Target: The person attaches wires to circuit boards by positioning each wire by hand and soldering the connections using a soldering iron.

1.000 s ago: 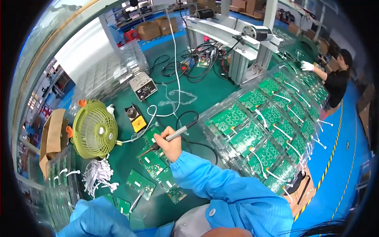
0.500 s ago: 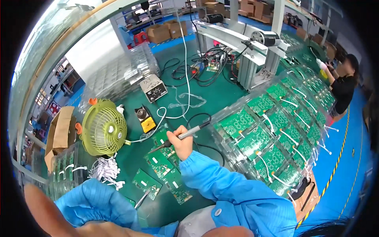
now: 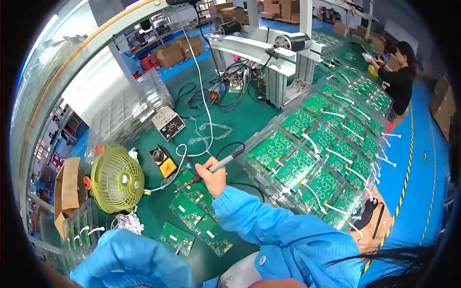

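Observation:
My right hand (image 3: 213, 181) is closed around the grey handle of a soldering iron (image 3: 222, 163). The iron's tip points down left, over several green circuit boards (image 3: 187, 211) on the green mat. Another circuit board (image 3: 176, 237) lies nearer me, with the slim metal tip of what looks like tweezers (image 3: 178, 249) at its lower edge. My left arm's blue sleeve (image 3: 129, 259) is raised at the lower left. Only a dim, blurred patch of skin shows beside it, so the left hand's fingers cannot be made out.
A green fan (image 3: 117, 180) stands left, near bundled white connector leads (image 3: 127, 222). Beyond are an iron stand with a yellow sponge (image 3: 167, 166) and a control box (image 3: 169, 124). Trays of boards (image 3: 307, 158) fill the right. A co-worker (image 3: 399, 79) is at far right.
My view has shifted, moving the scene left. My left hand, large at the lower left before, has mostly left the picture; its sleeve stands higher. The right hand still grips the soldering iron.

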The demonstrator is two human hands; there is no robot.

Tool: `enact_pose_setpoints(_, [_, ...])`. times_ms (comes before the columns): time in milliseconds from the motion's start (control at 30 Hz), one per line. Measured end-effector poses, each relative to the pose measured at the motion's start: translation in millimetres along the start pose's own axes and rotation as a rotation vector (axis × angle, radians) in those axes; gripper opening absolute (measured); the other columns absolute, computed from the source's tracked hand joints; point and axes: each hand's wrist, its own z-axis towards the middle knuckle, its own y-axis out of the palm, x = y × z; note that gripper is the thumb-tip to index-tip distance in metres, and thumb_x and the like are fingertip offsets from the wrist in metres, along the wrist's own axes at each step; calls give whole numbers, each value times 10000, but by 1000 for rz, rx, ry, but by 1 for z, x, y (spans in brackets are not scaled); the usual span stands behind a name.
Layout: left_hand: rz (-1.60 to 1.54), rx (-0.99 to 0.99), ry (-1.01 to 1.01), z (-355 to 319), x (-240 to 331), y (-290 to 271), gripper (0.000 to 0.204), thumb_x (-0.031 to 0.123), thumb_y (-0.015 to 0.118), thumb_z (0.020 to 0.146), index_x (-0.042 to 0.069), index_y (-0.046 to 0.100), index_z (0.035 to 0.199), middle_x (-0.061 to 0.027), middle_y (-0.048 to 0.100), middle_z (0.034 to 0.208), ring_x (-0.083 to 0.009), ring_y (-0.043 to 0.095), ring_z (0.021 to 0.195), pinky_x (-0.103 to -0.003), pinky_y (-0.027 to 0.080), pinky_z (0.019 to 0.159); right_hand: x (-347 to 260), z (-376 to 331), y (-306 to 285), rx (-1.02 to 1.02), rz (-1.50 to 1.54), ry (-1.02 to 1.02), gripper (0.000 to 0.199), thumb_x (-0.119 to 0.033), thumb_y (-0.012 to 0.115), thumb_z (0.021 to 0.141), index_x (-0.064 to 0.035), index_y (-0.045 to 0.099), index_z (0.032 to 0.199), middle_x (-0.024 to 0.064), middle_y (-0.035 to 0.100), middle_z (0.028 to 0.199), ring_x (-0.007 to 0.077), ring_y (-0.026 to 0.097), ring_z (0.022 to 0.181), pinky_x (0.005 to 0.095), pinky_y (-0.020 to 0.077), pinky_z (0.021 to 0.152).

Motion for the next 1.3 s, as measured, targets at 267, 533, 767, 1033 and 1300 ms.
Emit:
enact_pose_setpoints(267, [46, 88, -26, -12, 9, 0, 733, 187, 474, 797, 70, 88, 1408, -243, 495, 1060, -296, 580, 739, -359, 465, 718, -6, 1, 0, 22, -51, 8, 252, -93, 647, 737, -82, 431, 610, -23, 428, 527, 65, 355, 477, 199, 311, 450])
enact_pose_setpoints(533, [24, -5, -35, 2, 8, 8, 764, 134, 512, 787, 73, 74, 1410, -253, 485, 1077, -291, 582, 726, -343, 479, 692, 22, 0, 2, -6, 12, 12, 252, -94, 642, 737, -79, 422, 614, -11, 446, 537, 80, 397, 477, 203, 342, 459])
enact_pose_setpoints(767, [17, -38, -54, 8, 6, 11, 797, 87, 545, 779, 75, 61, 1413, -261, 477, 1091, -287, 583, 714, -329, 492, 669, 12, 2, -1, -17, -13, -10, 253, -71, 641, 742, -76, 417, 623, -3, 459, 547, 85, 438, 477, 195, 373, 469])
enact_pose_setpoints(1033, [45, 1, -58, 6, 9, 14, 840, 34, 583, 770, 77, 47, 1415, -271, 467, 1108, -282, 585, 701, -312, 506, 643, 13, 1, -1, -22, 4, 19, 241, -69, 639, 744, -77, 423, 639, -1, 453, 546, 83, 416, 470, 198, 359, 459])
enact_pose_setpoints(1300, [70, 46, -65, 2, 10, 15, 888, -19, 620, 761, 79, 32, 1418, -281, 457, 1124, -277, 586, 688, -296, 520, 617, 15, 1, -1, -31, -18, 22, 246, -133, 636, 744, -80, 429, 622, -20, 441, 534, 72, 351, 486, 207, 300, 456])
